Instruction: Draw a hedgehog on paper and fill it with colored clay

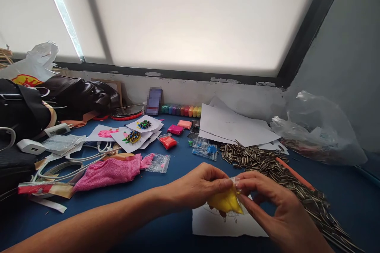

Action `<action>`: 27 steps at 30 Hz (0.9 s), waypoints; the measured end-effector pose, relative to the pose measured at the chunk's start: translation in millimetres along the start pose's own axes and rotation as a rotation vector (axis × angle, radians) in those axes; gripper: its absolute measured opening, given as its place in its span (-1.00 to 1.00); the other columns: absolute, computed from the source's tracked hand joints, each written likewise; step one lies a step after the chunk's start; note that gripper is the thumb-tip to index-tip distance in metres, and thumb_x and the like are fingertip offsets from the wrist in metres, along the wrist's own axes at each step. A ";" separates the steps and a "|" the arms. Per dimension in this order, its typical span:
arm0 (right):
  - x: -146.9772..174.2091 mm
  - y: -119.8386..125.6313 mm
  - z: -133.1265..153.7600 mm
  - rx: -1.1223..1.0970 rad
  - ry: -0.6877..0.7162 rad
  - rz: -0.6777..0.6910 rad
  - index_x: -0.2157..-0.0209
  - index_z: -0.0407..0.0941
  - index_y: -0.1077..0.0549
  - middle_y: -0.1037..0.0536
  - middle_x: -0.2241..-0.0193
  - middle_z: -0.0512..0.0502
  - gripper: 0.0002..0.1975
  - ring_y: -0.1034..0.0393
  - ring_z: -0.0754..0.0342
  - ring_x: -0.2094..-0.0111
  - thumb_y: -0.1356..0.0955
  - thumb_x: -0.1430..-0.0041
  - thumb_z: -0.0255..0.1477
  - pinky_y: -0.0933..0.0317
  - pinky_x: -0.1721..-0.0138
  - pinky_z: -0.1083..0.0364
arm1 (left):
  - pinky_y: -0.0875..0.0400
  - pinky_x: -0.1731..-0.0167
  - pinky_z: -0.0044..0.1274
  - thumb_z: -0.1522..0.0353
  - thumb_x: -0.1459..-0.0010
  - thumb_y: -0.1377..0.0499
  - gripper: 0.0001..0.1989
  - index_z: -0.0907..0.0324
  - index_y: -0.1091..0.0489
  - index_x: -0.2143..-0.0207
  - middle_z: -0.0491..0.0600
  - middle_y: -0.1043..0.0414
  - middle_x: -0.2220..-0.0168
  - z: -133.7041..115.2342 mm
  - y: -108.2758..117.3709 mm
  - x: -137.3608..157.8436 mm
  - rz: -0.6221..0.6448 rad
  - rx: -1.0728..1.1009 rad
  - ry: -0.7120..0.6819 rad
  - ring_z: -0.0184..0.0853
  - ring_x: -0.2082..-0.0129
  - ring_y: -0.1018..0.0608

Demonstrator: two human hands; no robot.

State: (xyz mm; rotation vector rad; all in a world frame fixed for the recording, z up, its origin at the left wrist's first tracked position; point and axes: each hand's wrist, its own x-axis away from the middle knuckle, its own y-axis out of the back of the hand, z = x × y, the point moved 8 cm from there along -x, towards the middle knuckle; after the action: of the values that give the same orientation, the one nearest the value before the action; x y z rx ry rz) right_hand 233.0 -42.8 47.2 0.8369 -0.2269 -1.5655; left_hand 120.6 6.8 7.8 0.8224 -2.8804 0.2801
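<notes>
In the head view, a small clear bag of yellow clay [226, 201] is held up just above a white sheet of paper [213, 224] that lies on the blue counter [172, 174]. The bag's top edge is pinched by the left hand [198, 185], its grip pressed together on the plastic with thumb and forefinger. The same top edge is pinched from the other side by the right hand [274, 205], whose fingertips are closed on the bag, so that the two hands nearly touch. A long heap of striped sunflower seeds [267, 164] is spread just beside the right hand, with an orange pencil [293, 174] lying on it. A pink cloth [111, 172] is seen well apart to the left, and a row of coloured clay bars [181, 110] is set against the far wall.
</notes>
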 end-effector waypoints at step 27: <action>12.5 -2.2 37.3 0.375 0.501 -0.052 0.29 -0.05 -0.35 -0.50 0.23 -0.09 -0.81 -0.49 0.10 0.26 -0.29 -0.12 -0.63 -0.39 0.30 0.18 | -0.36 0.51 -0.58 0.28 0.13 -0.33 -0.73 0.28 -0.42 0.41 -0.08 -0.43 0.50 11.2 -2.0 -1.3 -0.019 0.044 0.120 -0.43 0.54 -0.46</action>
State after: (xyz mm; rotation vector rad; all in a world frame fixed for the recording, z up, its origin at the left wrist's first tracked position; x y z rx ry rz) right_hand 208.7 -65.9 67.9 1.5082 -0.1346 -1.3265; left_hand 121.9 3.5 -3.0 0.8103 -2.7632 0.3788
